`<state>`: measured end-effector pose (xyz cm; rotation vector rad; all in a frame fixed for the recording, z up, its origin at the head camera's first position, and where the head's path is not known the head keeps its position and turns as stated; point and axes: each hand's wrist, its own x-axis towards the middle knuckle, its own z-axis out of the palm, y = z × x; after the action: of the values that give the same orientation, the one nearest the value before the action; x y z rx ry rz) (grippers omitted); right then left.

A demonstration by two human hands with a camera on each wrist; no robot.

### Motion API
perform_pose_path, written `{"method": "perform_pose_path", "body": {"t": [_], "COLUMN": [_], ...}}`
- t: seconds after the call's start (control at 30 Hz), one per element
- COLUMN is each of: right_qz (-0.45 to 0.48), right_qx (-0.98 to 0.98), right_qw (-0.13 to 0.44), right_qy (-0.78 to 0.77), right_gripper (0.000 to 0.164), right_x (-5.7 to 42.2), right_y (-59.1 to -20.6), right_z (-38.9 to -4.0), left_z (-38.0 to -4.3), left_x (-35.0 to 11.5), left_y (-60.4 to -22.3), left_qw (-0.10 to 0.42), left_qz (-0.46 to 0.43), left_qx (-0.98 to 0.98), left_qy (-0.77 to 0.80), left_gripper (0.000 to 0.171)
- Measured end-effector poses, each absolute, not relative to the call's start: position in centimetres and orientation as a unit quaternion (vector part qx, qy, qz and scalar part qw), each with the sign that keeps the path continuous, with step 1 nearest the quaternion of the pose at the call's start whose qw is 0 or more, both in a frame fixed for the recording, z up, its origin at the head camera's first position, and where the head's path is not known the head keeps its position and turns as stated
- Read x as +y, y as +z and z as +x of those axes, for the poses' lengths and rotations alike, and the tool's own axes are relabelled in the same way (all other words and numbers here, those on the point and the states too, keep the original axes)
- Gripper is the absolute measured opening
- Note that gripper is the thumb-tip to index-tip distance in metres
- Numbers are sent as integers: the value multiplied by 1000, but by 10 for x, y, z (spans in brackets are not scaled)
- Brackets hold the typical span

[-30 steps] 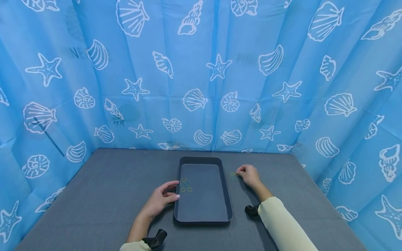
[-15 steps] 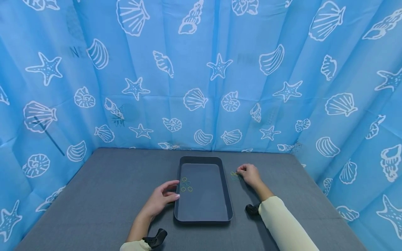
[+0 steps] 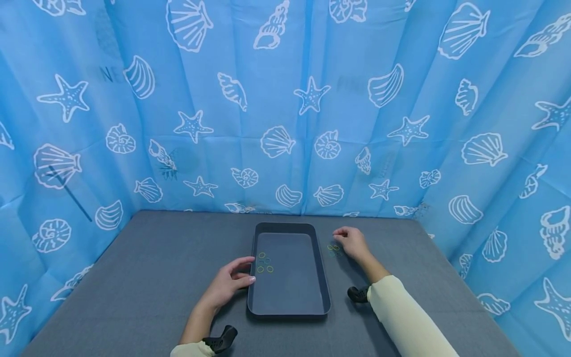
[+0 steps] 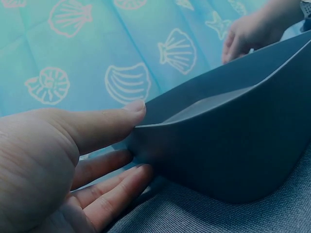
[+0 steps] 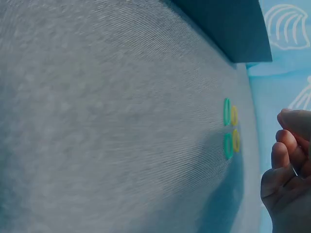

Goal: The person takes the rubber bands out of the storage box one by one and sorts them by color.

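Observation:
A dark grey rectangular baking tray (image 3: 290,297) stands on the table. My left hand (image 3: 227,282) touches its left side, thumb and fingertips at the rim and outer wall. In the left wrist view the thumb (image 4: 116,119) lies along the rim, with other fingers lower against the wall. Inside the tray lie several thin yellow and green rings (image 3: 269,269), like rubber bands. Beyond its right side, two yellow rings (image 5: 234,115) and two green rings (image 5: 227,111) lie close together. My right hand (image 3: 354,244) hovers just above them, fingers bent and thumb near the index fingertip. I cannot tell whether it pinches anything.
A grey cloth (image 3: 178,248) covers the table. Behind it and along both sides hangs a blue curtain (image 3: 285,173) with white shells and starfish. Each wrist wears a black camera mount (image 3: 358,295).
My right hand has lifted off the rings and moved slightly back, so both yellow rings beside the tray now show fully. My left hand and the tray have stayed in place.

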<state>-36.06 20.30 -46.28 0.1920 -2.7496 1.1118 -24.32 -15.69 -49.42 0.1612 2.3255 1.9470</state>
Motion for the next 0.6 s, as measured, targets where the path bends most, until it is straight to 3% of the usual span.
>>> {"method": "perform_pose_path", "body": {"t": [0.6], "right_qz": [85], "right_qx": [-920], "right_qw": [58], "right_qy": [378], "right_gripper": [15], "right_x": [158], "right_y": [-431], "right_z": [-367], "left_z": [-243], "left_x": [-157], "left_y": [-493], "left_qw": [58], "left_qz": [55], "left_qx": [761], "left_qy": [644], "left_gripper": [50]}}
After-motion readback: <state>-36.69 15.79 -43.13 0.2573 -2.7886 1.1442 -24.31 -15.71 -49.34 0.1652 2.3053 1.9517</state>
